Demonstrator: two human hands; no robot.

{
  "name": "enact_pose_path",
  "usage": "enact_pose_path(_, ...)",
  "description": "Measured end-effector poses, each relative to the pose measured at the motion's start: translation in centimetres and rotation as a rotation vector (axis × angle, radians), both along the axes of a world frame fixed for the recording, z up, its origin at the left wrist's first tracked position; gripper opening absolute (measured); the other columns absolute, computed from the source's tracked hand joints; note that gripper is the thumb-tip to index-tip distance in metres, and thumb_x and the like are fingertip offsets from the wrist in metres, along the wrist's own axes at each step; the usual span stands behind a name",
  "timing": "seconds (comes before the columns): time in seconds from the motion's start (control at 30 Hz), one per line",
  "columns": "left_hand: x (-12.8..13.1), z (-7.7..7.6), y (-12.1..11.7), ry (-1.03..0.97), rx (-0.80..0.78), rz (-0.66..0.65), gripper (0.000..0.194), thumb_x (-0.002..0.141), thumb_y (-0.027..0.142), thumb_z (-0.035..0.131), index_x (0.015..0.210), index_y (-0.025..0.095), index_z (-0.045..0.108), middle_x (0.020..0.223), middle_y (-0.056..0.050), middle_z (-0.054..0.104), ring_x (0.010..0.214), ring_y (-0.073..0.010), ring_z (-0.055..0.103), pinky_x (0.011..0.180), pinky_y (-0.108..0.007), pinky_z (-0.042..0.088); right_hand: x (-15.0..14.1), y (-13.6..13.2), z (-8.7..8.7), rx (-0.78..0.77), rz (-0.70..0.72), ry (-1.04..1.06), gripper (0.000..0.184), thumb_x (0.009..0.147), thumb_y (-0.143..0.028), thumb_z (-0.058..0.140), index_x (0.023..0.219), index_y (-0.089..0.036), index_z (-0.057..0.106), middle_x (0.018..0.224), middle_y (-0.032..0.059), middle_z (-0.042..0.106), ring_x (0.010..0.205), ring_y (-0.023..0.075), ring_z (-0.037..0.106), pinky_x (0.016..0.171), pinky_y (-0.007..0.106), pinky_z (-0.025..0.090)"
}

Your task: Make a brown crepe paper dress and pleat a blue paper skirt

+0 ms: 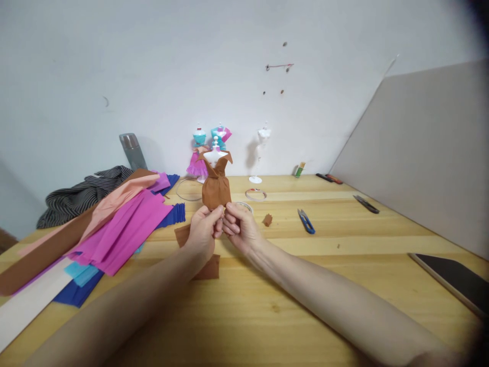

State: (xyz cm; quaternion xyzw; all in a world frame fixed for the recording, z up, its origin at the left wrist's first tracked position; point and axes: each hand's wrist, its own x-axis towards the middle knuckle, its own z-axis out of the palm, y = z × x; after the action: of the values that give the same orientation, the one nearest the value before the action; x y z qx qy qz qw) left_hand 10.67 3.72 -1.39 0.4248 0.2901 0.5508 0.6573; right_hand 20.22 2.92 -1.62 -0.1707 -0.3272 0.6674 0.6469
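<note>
A small white doll mannequin (pixel 212 157) stands in front of me, dressed in a brown crepe-paper dress (pixel 216 190) with a pointed collar and a gathered skirt. At the skirt's lower edge, my left hand (pixel 206 227) pinches the brown paper between thumb and fingers. My right hand (pixel 240 224) pinches the same hem just to the right, the fingertips of both hands almost meeting. Below my left hand lies a brown paper piece (pixel 208 269), partly covered by the wrist. The mannequin's base is hidden behind my hands.
Coloured crepe paper (pixel 126 229) is heaped at left, beside a striped cloth (pixel 84 196) and a grey bottle (pixel 132 151). A bare mannequin (pixel 263 148) stands behind a tape roll (pixel 255 194). Blue thread snips (pixel 306 222), a brown scrap (pixel 268 220) and a tablet (pixel 454 280) lie right.
</note>
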Motion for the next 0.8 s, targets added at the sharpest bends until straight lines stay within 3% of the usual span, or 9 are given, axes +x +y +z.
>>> enact_pose_path(0.43,-0.03,0.27,0.06,-0.049,-0.029,-0.004,0.039,0.061,0.029,0.073,0.058,0.019,0.035,0.037,0.008,0.043,0.033,-0.0025,0.032,0.035,-0.016,0.018,-0.21,0.03,0.64,-0.053,-0.025,-0.025,0.037,0.069,-0.018,0.068,0.047,-0.016,0.039,0.035,-0.0094,0.034,0.028,-0.0002,0.021,0.031,0.014,0.015)
enact_pose_path(0.8,-0.19,0.16,-0.16,-0.110,-0.091,0.010,0.016,0.057,0.016,0.063,0.064,0.014,0.049,0.053,0.005,0.051,0.038,-0.0029,0.038,0.035,-0.018,0.021,-0.22,0.11,0.21,-0.072,-0.025,-0.009,0.034,0.066,-0.017,0.069,0.048,-0.015,0.041,0.037,-0.0093,0.037,0.029,-0.0008,0.021,0.030,0.013,0.015)
